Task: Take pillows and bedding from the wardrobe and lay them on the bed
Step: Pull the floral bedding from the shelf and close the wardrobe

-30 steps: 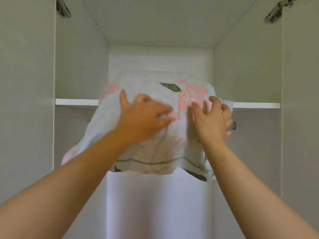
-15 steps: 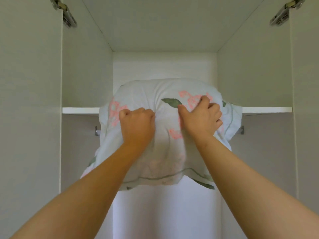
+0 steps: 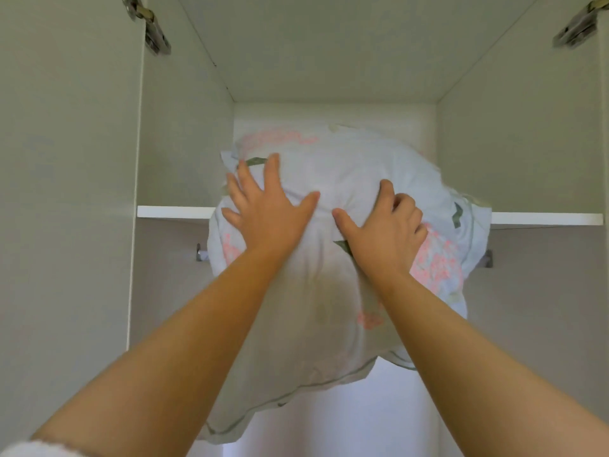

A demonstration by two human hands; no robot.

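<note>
inside the open wardrobe (image 3: 184, 143), looking up at the white shelf (image 3: 174, 212). above the shelf, bare room up to the top panel (image 3: 329, 54) and out to both side walls. either side of the shelf's middle, a run of uncovered front edge. high above the shelf's ends, the left hinge (image 3: 151, 31) and the right hinge (image 3: 573, 28). just under the shelf, the left bracket (image 3: 199, 252) and the right bracket (image 3: 487, 258), one near each wall, with open space below.

astride the shelf's front edge at its middle: a pale floral pillow (image 3: 346, 179), pink blossoms and green leaves, upper part lying on the shelf, lower part sagging over the edge and hanging free beneath it. apart from both side walls and from the top panel.

just above the shelf line, left hand (image 3: 267, 209) laid flat on the pillow's front, fingers straight and spread wide, thumb angled toward the middle, fingertips up by a green leaf at the pillow's upper left. level with the shelf line, right hand (image 3: 385, 232) dug into the pillow, fingers curled and bunching the cover, thumb stretched toward the left thumb, creases gathered between the two. most of the pillow's bulk behind and below both palms, loose cover trailing under the forearms. far below the shelf, at the lower left corner, a white fluffy cuff (image 3: 39, 448).
</note>
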